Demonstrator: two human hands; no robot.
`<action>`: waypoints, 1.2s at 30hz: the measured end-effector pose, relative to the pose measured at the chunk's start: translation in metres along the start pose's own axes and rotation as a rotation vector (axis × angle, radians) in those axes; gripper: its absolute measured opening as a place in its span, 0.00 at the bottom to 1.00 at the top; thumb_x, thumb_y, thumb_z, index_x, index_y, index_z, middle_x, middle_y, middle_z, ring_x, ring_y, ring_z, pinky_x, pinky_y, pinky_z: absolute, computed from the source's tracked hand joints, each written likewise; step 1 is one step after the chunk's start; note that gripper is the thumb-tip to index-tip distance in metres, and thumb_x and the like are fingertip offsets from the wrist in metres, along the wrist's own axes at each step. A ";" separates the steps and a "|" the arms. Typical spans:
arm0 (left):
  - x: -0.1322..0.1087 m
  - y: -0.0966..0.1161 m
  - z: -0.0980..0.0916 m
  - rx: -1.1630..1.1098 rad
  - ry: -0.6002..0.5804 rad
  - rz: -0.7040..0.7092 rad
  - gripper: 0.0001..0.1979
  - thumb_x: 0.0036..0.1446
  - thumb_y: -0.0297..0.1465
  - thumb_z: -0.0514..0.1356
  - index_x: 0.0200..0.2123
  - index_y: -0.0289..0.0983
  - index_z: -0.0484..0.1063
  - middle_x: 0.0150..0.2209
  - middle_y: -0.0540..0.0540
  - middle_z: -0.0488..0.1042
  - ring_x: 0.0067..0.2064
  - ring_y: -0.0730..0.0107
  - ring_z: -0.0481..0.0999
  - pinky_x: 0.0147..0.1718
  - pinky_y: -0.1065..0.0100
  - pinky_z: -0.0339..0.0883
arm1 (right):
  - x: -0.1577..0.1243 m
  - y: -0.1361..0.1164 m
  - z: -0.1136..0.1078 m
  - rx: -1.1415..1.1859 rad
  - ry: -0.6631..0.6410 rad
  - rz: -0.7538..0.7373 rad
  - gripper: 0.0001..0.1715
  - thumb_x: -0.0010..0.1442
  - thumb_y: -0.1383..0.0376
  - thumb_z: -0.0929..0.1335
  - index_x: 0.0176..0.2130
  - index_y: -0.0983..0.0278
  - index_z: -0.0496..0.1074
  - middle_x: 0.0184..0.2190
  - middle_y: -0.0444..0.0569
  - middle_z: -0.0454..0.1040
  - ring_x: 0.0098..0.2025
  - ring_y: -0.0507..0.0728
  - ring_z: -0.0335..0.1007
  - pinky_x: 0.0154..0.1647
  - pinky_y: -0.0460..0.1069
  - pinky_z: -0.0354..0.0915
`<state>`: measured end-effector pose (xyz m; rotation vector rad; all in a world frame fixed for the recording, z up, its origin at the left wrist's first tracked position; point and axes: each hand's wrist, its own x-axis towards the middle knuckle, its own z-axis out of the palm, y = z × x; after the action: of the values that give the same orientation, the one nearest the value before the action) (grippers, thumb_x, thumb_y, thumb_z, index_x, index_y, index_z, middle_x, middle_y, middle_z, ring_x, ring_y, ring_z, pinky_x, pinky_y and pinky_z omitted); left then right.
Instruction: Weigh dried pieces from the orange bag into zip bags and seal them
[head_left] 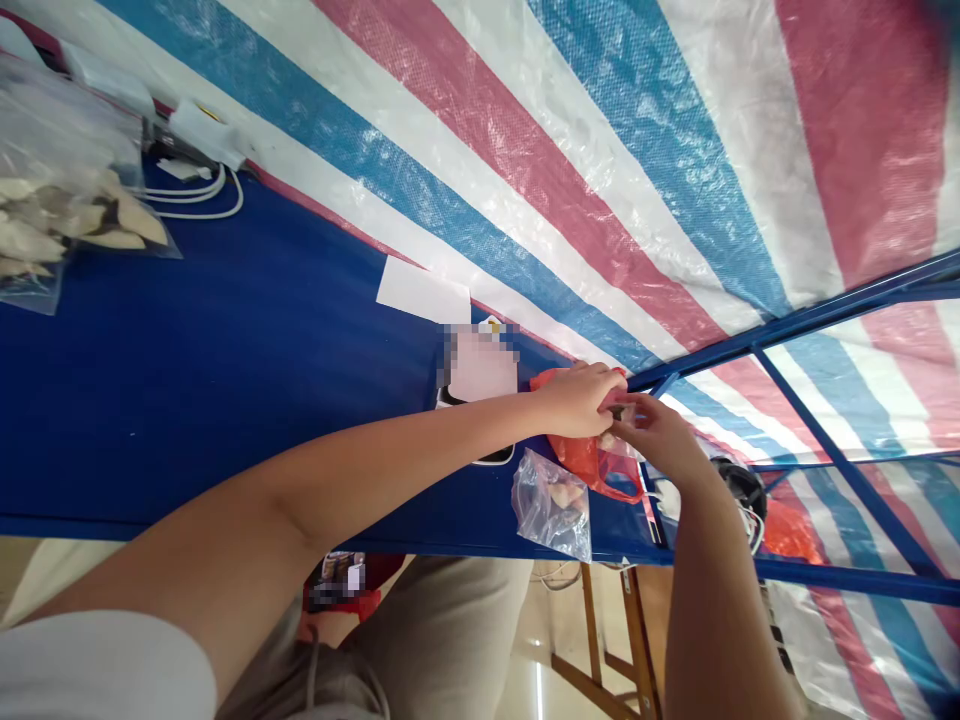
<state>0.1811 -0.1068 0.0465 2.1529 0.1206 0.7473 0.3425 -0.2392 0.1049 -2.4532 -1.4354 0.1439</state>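
Observation:
At the right end of the blue shelf, my left hand (579,400) reaches over a red plastic bag (574,455), its fingers closed. My right hand (660,432) meets it from the right, thumb and fingers pinched together. Between the two hands shows part of a clear plastic bag (619,440) with pale and dark bits in it; the fingers hide most of it. Whether my left hand grips the clear bag or the red one is hidden. Just in front lies another clear zip bag (553,505) with a few pale pieces inside.
Large clear bags of pale pieces (45,225) lie at the far left, near white cables (199,205). White paper (424,290) and a blurred pale item (484,365) are by the striped sheet (480,180). A blue metal frame (847,460) stands right; a wooden stool (600,650) is below.

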 end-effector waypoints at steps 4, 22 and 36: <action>0.001 -0.002 -0.001 0.009 0.003 -0.011 0.21 0.63 0.27 0.57 0.59 0.37 0.66 0.63 0.39 0.68 0.65 0.57 0.64 0.62 0.57 0.62 | -0.001 0.009 -0.002 0.119 -0.005 0.013 0.33 0.49 0.47 0.77 0.49 0.63 0.77 0.37 0.52 0.81 0.36 0.60 0.76 0.35 0.53 0.69; -0.003 -0.020 0.001 0.431 0.008 0.002 0.11 0.64 0.26 0.54 0.46 0.36 0.74 0.49 0.38 0.78 0.56 0.51 0.72 0.50 0.54 0.64 | -0.019 -0.022 0.019 0.183 0.072 -0.068 0.27 0.54 0.45 0.74 0.43 0.62 0.76 0.41 0.54 0.81 0.44 0.63 0.79 0.48 0.58 0.74; 0.007 -0.026 -0.005 0.321 0.058 0.090 0.12 0.60 0.19 0.54 0.42 0.35 0.74 0.42 0.40 0.78 0.47 0.57 0.76 0.45 0.62 0.67 | -0.033 -0.017 0.016 -0.121 0.332 -0.096 0.20 0.60 0.48 0.70 0.35 0.61 0.80 0.32 0.52 0.81 0.31 0.61 0.77 0.36 0.53 0.69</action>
<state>0.1886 -0.0839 0.0329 2.4535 0.1858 0.8927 0.3086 -0.2570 0.0929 -2.3522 -1.4427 -0.3641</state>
